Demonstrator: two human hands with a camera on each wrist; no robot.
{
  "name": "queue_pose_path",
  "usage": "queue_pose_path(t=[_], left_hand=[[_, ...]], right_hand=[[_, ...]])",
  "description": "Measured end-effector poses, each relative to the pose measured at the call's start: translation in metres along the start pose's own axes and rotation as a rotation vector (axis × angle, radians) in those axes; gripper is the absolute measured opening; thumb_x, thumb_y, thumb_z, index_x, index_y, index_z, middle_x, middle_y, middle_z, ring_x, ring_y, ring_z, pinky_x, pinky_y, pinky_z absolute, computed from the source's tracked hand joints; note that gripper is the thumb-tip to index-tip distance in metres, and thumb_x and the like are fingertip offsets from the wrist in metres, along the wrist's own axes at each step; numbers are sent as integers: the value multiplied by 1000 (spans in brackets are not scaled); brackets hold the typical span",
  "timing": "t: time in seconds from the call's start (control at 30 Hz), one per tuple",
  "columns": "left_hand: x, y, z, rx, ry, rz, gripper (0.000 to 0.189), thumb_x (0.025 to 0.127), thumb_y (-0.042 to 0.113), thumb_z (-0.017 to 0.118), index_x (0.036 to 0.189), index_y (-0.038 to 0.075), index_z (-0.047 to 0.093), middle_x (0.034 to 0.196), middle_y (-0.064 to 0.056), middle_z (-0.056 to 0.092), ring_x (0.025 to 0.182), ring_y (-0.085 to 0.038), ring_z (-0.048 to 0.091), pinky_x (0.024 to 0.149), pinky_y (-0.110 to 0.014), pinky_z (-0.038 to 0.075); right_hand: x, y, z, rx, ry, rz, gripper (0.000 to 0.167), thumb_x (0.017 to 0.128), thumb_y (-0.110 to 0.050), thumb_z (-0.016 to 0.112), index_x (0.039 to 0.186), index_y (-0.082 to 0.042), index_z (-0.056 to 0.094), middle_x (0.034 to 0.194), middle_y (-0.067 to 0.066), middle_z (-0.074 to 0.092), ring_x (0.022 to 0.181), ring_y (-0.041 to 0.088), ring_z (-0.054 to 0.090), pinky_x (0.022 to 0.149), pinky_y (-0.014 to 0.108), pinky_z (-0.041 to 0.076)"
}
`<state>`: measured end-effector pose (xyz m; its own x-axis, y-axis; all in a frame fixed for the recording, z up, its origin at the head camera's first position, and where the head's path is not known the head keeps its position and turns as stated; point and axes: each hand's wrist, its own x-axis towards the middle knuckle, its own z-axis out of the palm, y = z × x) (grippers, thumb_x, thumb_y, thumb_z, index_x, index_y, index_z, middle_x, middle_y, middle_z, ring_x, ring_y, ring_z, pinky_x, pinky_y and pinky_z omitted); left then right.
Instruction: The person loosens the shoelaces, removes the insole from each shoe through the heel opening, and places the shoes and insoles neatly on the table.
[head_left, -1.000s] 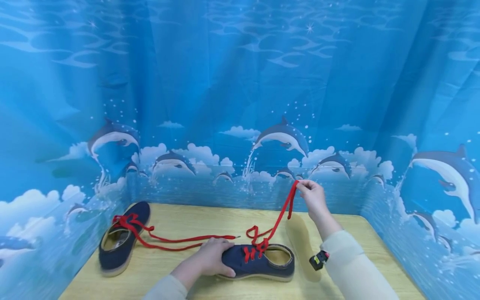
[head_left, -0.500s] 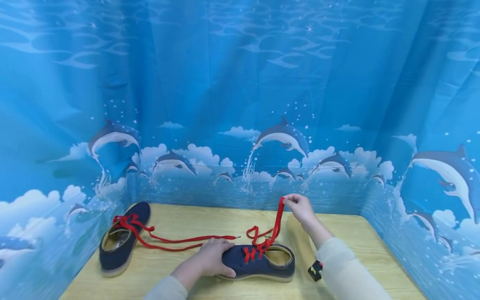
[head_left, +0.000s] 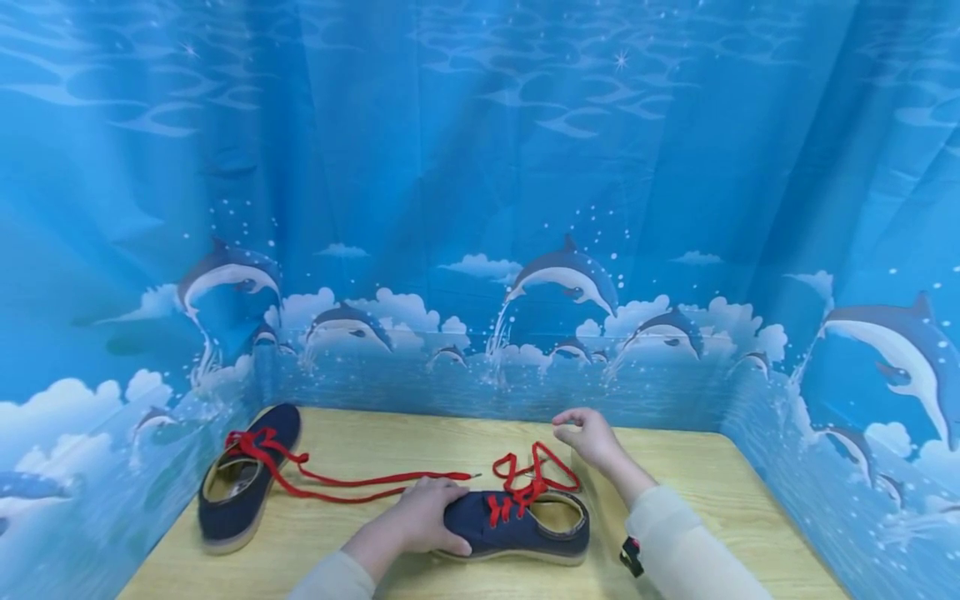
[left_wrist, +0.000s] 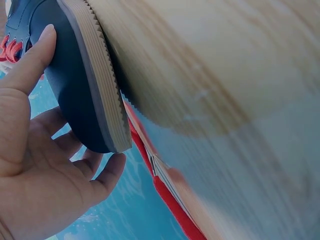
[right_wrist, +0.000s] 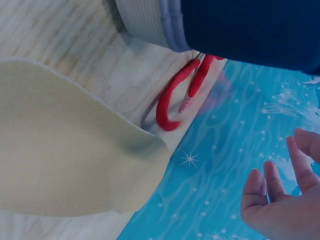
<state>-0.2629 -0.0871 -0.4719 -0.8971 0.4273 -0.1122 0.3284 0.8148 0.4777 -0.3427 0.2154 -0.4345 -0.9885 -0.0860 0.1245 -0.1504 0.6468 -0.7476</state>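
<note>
A navy canvas shoe with red laces lies sideways, its toe to the left. My left hand grips it round the toe, with the thumb on one side and the fingers on the other, as the left wrist view shows. Loops of its red shoelace rest loosely on the table behind the shoe. Above and right of these loops my right hand hovers with bent, spread fingers and holds nothing. In the right wrist view, a lace tip and a tan insole lie near the shoe's heel.
A second navy shoe stands at the left, its long red laces trailing right towards my left hand. The wooden table ends at a blue dolphin-print curtain behind and on both sides.
My right hand has come down and to the left and let go of the red shoelace, which has dropped into loops behind the shoe. The left hand and shoe stay in place.
</note>
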Motion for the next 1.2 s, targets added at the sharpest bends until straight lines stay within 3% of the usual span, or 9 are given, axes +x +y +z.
queue_pose_path(t=[0.3,0.6,0.83,1.0,1.2], left_hand=[[0,0,1,-4,-6,-4,84,71,50,88,141,14,59,139,-10,55,132,-40,45,107,-60,36],[2,-2,1,-32,-18,-28,84,71,50,88,142,14,58,144,-14,52,138,-48,36,111,-64,30],[2,-1,0,-44,-22,-28,85,72,49,88,142,13,58,144,-14,51,139,-48,35,112,-65,29],[2,-1,0,-38,-23,-34,85,72,50,88,142,13,58,145,-13,51,139,-45,36,111,-65,30],[1,-2,0,-37,-19,-16,84,72,50,87,142,13,58,145,-14,51,139,-48,35,111,-66,29]], right_hand=[[-16,-11,-1,-35,-32,-50,11,93,-8,70,102,-12,75,134,18,57,132,44,45,105,61,41],[-38,-34,-9,-44,-103,-148,9,93,-10,71,99,-15,76,135,16,57,129,43,48,93,50,54],[-50,-43,-13,-40,-167,-223,8,93,-13,72,95,-20,75,135,15,57,129,42,48,96,54,51],[-59,-48,-15,-52,-204,-293,1,92,-17,73,92,-16,74,135,15,57,126,42,49,94,57,51],[-69,-48,-19,-33,-274,-351,5,92,-23,73,88,-20,72,134,14,57,125,41,47,93,57,48]])
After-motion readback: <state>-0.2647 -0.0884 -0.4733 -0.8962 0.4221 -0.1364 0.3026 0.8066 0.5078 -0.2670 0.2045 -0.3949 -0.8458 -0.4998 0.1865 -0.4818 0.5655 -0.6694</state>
